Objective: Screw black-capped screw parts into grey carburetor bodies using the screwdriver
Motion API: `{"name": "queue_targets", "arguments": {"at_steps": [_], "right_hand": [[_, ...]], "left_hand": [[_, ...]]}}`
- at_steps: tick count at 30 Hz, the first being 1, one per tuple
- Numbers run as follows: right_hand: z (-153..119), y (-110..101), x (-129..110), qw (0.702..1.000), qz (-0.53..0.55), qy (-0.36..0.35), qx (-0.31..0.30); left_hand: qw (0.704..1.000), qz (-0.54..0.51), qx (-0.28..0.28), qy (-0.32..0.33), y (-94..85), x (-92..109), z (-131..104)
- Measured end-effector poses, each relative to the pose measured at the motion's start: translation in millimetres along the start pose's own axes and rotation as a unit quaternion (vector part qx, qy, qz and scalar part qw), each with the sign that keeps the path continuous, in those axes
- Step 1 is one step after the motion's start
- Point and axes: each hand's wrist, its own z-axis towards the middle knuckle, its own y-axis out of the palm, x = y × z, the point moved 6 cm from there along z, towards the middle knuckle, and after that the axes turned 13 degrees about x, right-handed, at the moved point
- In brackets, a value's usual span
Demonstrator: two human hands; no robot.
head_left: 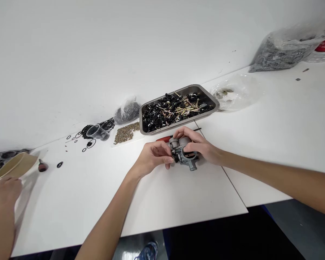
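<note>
A grey metal carburetor-like part [183,144] is held just above the white table, with a round opening and a short spout pointing down. My right hand [199,144] wraps round its top and right side, fingers behind and thumb at the opening. At its left side my left hand [155,157] pinches a small black piece [176,158] against the body, thumb and fingers closed. Behind the part lies a red-handled screwdriver [164,138], partly hidden by the hands.
Behind stands a metal tray [181,126] of black and brass parts. Left of it are small brass pieces [126,133], a plastic cup [98,132] and black rings [84,131]. Another person's hand [5,191] touches a beige container [17,165]. Plastic bags [281,50] sit back right.
</note>
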Motion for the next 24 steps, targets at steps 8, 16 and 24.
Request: {"name": "queue_targets", "arguments": {"at_steps": [8,16,24], "right_hand": [[-3.7,1.5,-2.8,0.996,-0.034,-0.078,0.014],[-9.2,1.4,-7.2,0.986,-0.045,-0.156,0.048],[-9.0,2.7,-7.5,0.986,-0.055,-0.153,0.035]], "left_hand": [[1.0,0.009,0.015,-0.006,-1.8,-5.4,2.9],[0.995,-0.033,-0.06,-0.073,5.5,-22.4,-1.7],[0.988,-0.047,-0.09,-0.12,9.5,-20.0,-6.7]]}}
